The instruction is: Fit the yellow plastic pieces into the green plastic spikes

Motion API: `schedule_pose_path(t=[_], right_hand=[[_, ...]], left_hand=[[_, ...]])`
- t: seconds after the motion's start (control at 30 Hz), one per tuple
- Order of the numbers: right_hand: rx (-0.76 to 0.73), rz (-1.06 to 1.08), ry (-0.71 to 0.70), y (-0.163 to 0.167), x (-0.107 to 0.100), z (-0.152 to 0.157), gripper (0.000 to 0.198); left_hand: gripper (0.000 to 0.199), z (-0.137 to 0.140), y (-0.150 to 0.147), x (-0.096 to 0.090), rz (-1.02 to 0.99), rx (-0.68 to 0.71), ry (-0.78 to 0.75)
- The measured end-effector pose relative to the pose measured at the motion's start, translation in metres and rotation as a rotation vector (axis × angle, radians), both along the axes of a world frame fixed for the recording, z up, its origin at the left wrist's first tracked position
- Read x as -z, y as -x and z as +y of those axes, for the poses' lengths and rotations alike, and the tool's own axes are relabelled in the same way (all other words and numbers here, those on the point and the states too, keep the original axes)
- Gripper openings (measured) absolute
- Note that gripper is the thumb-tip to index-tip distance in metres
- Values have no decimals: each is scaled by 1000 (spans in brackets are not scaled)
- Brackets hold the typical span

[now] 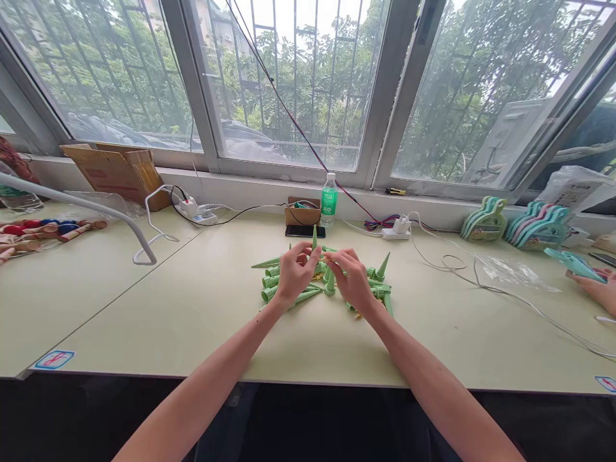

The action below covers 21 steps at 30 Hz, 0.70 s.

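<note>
Over a pile of green plastic spikes point(304, 296) on the table, my two hands are close together. My left hand point(294, 273) is closed around a green plastic spike point(314, 239), its pointed tip upward. My right hand point(350, 274) pinches at the side of that spike; whatever lies between its fingertips is too small to make out. Another spike point(330, 282) stands point up between my hands, and one more point(383, 267) stands to the right. Small yellow pieces point(359, 315) lie among the green parts, partly hidden by my hands.
Behind the pile are a black phone point(305, 231), a small cardboard box point(302, 210) and a water bottle point(329, 200). Power strips point(396, 233) and white cables point(505, 294) lie to the right, near green hangers point(484, 219). Another person's hand point(597, 285) holds a blue-green item at far right.
</note>
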State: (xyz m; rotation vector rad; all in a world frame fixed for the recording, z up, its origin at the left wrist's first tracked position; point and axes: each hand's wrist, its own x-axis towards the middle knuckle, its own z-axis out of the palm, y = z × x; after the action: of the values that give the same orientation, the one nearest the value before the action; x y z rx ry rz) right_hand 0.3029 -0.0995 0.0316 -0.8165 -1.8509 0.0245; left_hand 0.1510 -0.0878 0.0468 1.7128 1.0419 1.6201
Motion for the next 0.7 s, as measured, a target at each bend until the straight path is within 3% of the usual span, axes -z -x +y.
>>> schedule_pose_path(t=[0.7], right_hand=[[-7, 12, -10, -1, 4, 4, 21]], left_hand=[[28, 1, 0, 1, 26, 14, -3]])
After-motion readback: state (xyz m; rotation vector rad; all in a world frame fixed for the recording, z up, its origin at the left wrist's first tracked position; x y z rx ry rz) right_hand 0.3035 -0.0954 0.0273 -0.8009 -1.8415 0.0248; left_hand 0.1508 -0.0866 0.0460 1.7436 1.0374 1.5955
